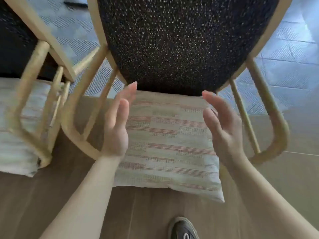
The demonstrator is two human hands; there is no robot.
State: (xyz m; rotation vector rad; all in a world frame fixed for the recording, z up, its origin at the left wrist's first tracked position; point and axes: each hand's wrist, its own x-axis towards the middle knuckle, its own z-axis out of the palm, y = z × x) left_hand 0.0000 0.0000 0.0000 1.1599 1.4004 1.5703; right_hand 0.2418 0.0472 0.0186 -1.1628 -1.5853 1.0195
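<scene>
A cream cushion (165, 145) with red and olive woven stripes lies on the seat of a rattan armchair (274, 121). The chair's backrest (181, 40) is dark speckled fabric. My left hand (117, 125) hovers over the cushion's left edge, fingers straight, palm facing right. Over the cushion's right edge is my right hand (222, 125), fingers relaxed, palm facing left. Neither hand holds anything, and both are slightly blurred.
A second rattan armchair (34, 94) with a pale cushion (15, 149) stands close on the left. Wooden floor (86, 213) runs under me, with grey patterned tiles (293, 66) beyond. My dark shoe (183, 228) shows at the bottom.
</scene>
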